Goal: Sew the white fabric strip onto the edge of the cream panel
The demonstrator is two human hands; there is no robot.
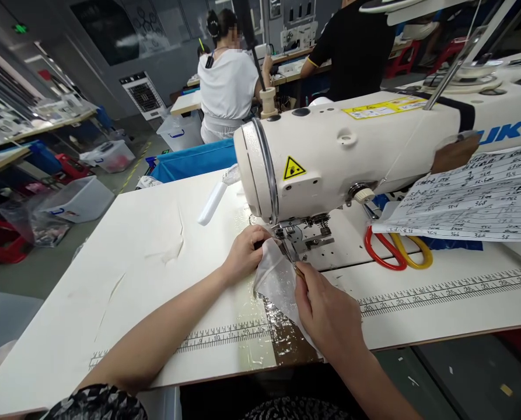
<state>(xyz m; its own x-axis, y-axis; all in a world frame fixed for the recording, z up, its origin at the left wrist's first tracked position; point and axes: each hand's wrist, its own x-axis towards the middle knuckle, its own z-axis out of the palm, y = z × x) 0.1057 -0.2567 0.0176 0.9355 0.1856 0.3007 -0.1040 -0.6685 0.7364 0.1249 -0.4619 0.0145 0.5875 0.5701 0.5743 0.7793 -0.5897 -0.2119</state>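
Note:
A piece of thin white fabric (278,274) hangs over the table's front part, its upper end under the needle area of a white sewing machine (304,169). My left hand (245,254) is closed on the fabric's left edge, right beside the presser foot. In my right hand (328,309) is a slim metal tool that looks like tweezers (292,256), its tip pointing up to the needle area. The tip itself is too small to make out against the machine parts.
Scissors (389,248) with red and yellow handles lie to the right, partly under a handwritten sheet (470,192). A printed ruler (225,337) runs along the table's front. A white handle-like piece (212,203) sticks out left of the machine head. Two people sit beyond the machine.

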